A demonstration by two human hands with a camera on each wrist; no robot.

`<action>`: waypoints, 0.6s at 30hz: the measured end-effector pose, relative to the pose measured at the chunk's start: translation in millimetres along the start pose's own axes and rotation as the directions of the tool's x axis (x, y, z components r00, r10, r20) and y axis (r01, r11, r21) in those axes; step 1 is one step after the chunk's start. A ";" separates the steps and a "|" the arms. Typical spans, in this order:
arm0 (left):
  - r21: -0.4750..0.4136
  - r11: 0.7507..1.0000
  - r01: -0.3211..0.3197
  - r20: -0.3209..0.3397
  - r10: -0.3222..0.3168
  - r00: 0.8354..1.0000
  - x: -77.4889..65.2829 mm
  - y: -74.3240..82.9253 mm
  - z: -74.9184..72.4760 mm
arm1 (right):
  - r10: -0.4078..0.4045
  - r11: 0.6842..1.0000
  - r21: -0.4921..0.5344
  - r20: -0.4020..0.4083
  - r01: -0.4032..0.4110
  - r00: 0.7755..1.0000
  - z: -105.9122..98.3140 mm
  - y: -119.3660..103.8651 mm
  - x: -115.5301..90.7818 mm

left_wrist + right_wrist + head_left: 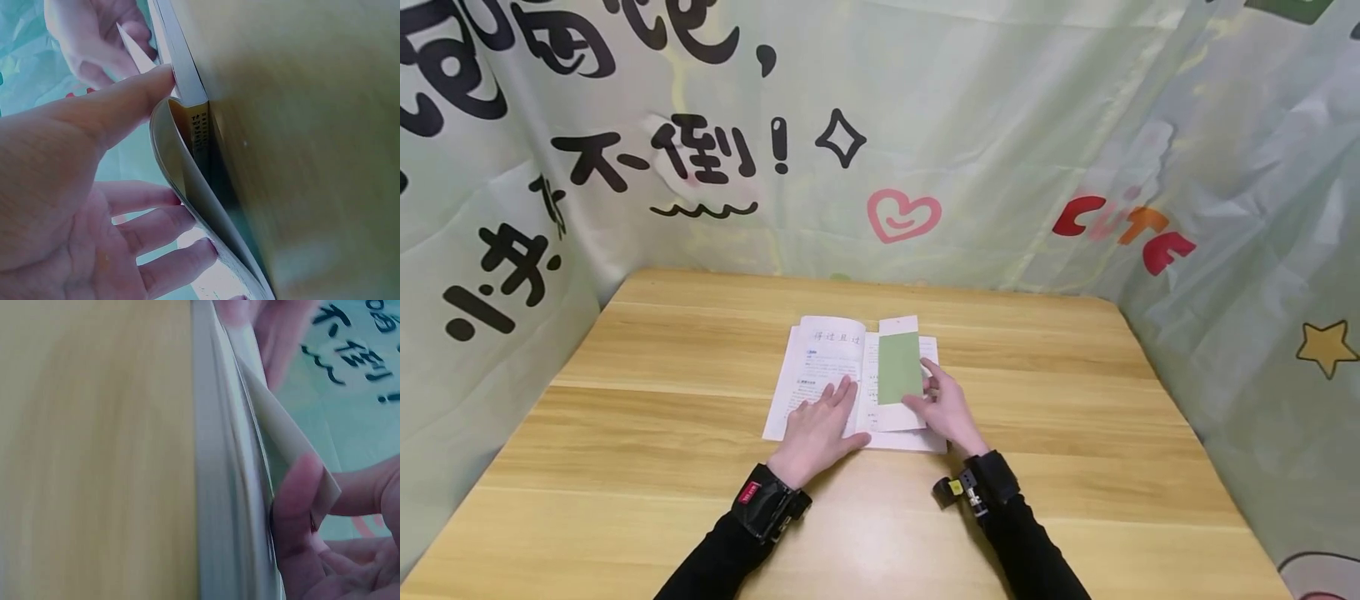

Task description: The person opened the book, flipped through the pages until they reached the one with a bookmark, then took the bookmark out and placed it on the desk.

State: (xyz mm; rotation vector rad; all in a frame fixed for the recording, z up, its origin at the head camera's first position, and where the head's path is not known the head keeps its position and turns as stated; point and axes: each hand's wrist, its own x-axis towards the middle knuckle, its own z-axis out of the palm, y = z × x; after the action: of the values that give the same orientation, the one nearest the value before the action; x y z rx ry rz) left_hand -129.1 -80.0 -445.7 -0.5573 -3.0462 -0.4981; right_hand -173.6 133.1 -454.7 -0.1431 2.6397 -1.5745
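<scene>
An open book point(827, 350) with printed pages lies on the wooden table. My left hand point(818, 435) presses on its left page and the inner fold, fingers extended, thumb toward the lower middle. In the left wrist view, the bottom of the spine point(199, 128) shows beneath the curved left pages. A tall green-and-white card point(898, 367) is over the right page. My right hand point(946, 408) pinches the card's right side, thumb on its front and fingers behind. In the right wrist view, the card point(284, 425) slants up from the page, its outer edge raised.
The wooden table point(647, 400) extends around the book on all sides. Behind it and along both sides hangs a pale green printed cloth point(1000, 150) with lettering, a heart and a star. Black bands with small devices sit on both wrists.
</scene>
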 end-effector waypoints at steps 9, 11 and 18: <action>-0.009 1.000 0.014 0.015 -0.014 1.000 -2.3 0.1 -0.2 | -0.040 0.998 0.052 0.048 0.038 0.998 -38.5 22.1 -4.3; -0.012 1.000 0.016 0.017 -0.016 1.000 -2.1 0.3 -0.1 | -0.044 0.998 0.053 0.042 0.041 0.998 -45.8 23.4 -4.9; -0.032 0.999 0.020 0.023 -0.019 1.000 -1.0 1.3 0.4 | -0.063 0.997 0.056 0.026 0.061 0.998 -71.3 29.0 -6.2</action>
State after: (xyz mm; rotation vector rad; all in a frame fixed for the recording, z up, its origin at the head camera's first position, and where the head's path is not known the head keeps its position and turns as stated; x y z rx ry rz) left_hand -127.7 -79.0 -445.7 -0.5383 -3.0730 -0.5458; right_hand -176.2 209.8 -446.3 -0.2446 2.5922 -1.6499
